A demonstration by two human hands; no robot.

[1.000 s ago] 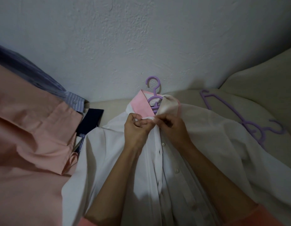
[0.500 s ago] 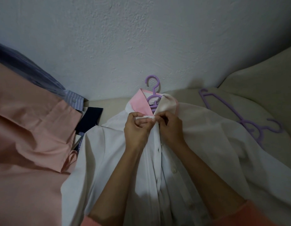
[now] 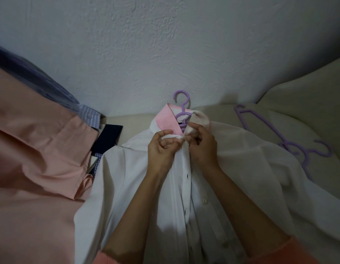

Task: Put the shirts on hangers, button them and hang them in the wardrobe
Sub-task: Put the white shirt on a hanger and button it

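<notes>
From the head camera, both arms reach forward over the white shirt (image 3: 127, 178), which lies flat on a purple hanger (image 3: 181, 109). The left hand (image 3: 161, 149) and right hand (image 3: 202, 147) meet below the collar, fingers curled, pinching its top edges together.

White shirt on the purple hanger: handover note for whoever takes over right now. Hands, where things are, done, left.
Left hand: pinches the left placket edge just under the collar.
Right hand: pinches the opposite edge at the same spot; both grips meet at the top button.
White shirt: lies flat on the bed, purple hanger already inside, hook out past the collar.
Spare purple hangers: on the bed to the right.
Peach shirt: left, with more garments behind it.
Done: hanger is in.
Left: finish the top button, close the lower ones that look open, hang it, then do the other shirts.
</notes>
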